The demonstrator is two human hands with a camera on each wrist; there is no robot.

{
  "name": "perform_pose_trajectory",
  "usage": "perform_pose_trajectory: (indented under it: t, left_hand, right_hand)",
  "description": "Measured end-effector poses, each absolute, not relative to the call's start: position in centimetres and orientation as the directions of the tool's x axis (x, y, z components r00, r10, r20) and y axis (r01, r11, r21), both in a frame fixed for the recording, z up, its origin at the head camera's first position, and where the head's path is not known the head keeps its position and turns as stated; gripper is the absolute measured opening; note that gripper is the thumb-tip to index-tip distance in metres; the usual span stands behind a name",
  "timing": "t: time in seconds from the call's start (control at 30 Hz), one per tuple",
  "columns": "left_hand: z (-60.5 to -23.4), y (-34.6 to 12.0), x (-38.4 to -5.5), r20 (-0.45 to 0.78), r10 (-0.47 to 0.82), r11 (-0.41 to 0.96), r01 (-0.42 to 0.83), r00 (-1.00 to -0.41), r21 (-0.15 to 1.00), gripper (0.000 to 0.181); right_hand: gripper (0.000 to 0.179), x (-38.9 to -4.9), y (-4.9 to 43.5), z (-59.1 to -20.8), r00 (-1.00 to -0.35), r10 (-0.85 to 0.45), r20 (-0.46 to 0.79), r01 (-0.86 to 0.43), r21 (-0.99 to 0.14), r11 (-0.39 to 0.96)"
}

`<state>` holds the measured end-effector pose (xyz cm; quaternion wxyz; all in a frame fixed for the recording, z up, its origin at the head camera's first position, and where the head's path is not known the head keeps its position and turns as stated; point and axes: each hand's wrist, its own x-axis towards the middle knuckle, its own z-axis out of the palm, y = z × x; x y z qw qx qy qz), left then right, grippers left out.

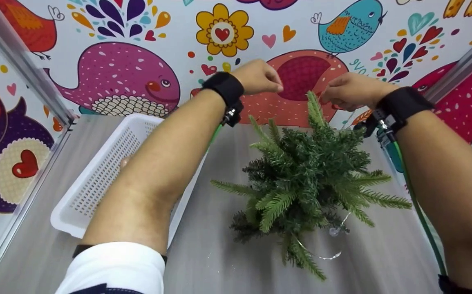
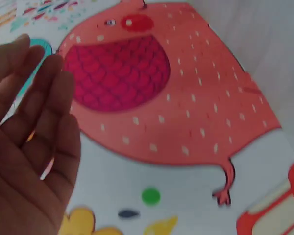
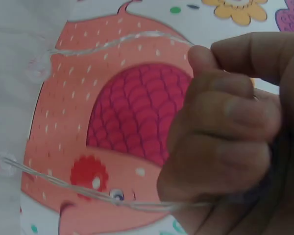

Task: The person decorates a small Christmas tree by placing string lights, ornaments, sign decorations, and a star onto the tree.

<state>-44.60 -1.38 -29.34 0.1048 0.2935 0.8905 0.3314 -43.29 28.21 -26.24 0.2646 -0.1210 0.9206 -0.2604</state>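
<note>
In the head view my left hand (image 1: 258, 77) is raised behind the top of a small artificial pine tree (image 1: 311, 167). Its fingers are gently bent, and nothing shows between them in the left wrist view, where the hand (image 2: 36, 132) is seen from the palm side. My right hand (image 1: 352, 90) is just right of the treetop, fingers curled. The right wrist view shows it gripping a clear wire of fairy lights (image 3: 122, 40); one stretch leaves from the thumb and index fingertips, another from below the fist. A round clear bulb (image 3: 39, 68) hangs on the wire.
A white perforated plastic basket (image 1: 66, 216) stands left of the tree, partly hidden by my left forearm. More light wire (image 1: 329, 257) and a bulb (image 1: 334, 231) hang at the tree's near side. A cartoon-printed wall (image 1: 223, 34) rises behind the grey table (image 1: 203, 261).
</note>
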Motion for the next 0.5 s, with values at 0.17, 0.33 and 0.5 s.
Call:
perform_pose_trajectory:
  t: [0.17,0.33,0.5]
  left_hand:
    - [-30.0,1.3,-44.2,0.013,0.640,0.519,0.444,-0.768,0.731,0.033]
    - [-30.5,2.5,-43.8,0.009,0.662,0.465,0.420,-0.749,0.779,0.034]
    - [-31.2,2.9,-43.7,-0.005,0.651,0.484,0.410,-0.759,0.773,0.032]
  right_hand:
    - [0.029,-43.0,27.1,-26.7,-0.837,-0.403,-0.369,-0.123,-0.592,0.797]
    - [0.032,-42.9,26.3,-27.5,-0.842,-0.439,-0.313,-0.195,-0.582,0.789]
    - [0.027,-42.9,25.7,-28.5,-0.843,-0.458,-0.283,-0.214,-0.604,0.768]
